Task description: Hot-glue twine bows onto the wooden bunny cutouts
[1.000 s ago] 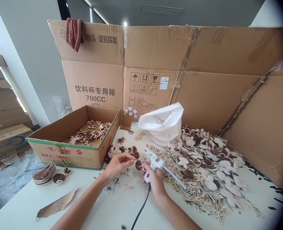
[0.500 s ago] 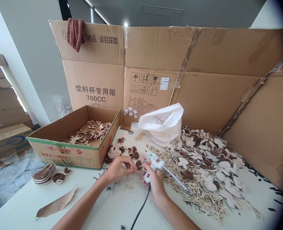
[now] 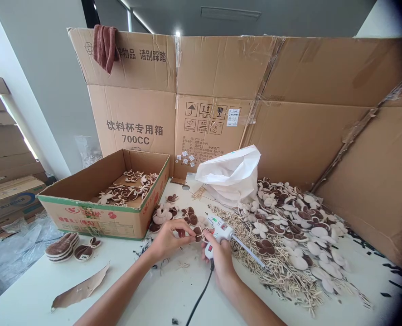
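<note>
Between my hands is a small brown fabric piece (image 3: 198, 233) with a pale cord bow on it. My left hand (image 3: 170, 240) is closed, its thumb and fingertips pinching the piece's left edge. My right hand (image 3: 222, 258) is wrapped round a white hot glue gun (image 3: 224, 232), whose nozzle points up and left and whose glue stick sticks out behind. The thumb of that hand lies at the right side of the piece. Just beyond are more brown and cream fabric pieces (image 3: 189, 216). A black cord (image 3: 201, 294) runs down from the gun.
An open cardboard box (image 3: 95, 222) with bowed pieces stands at left. Heaped fabric pieces (image 3: 296, 217) and short pale cords (image 3: 289, 280) cover the right, near a white bag (image 3: 230, 181). Tall cardboard panels (image 3: 217, 68) wall the back. A torn cardboard strip (image 3: 80, 290) lies front left.
The pale bow now sits more plainly on the brown piece, which has tilted slightly between my fingers. Both hands and the glue gun stay almost in place.
</note>
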The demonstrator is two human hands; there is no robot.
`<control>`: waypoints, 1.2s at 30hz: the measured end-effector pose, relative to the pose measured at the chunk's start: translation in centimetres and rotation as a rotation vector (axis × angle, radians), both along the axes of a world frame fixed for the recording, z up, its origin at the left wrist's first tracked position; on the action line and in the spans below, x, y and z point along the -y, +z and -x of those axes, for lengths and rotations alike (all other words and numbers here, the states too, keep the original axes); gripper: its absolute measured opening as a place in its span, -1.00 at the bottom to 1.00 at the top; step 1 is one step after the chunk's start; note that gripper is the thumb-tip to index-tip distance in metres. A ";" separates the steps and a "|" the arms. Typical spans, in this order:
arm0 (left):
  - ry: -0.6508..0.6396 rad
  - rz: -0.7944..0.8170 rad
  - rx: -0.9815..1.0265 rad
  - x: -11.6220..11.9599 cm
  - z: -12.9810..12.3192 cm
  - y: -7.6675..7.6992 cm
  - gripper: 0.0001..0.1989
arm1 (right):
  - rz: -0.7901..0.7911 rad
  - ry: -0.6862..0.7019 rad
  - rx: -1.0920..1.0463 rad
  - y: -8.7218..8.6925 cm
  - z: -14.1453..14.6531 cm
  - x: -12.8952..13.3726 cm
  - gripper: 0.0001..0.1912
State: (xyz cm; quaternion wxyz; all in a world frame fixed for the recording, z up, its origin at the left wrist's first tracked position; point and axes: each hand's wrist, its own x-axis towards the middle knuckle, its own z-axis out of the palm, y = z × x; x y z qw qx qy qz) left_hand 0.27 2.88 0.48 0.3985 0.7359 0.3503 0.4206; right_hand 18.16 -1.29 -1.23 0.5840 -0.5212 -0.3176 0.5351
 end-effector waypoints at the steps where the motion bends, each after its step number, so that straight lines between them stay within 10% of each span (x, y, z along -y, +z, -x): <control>1: -0.001 0.003 0.000 0.0 0.0 0.0 -0.94 | 0.000 0.000 0.002 0.0 0.0 0.0 -0.60; 21: -0.003 0.003 -0.026 0.0 -0.1 -0.1 -0.86 | 0.007 0.017 0.004 0.0 0.0 -0.1 -0.58; 27: 0.029 0.089 -0.035 0.1 0.2 -0.1 -0.45 | 0.017 0.011 -0.006 0.1 0.0 0.1 -0.60; 36: -0.078 0.199 -0.122 0.8 0.1 1.5 -0.67 | 0.017 0.024 -0.070 0.5 0.3 0.3 -0.58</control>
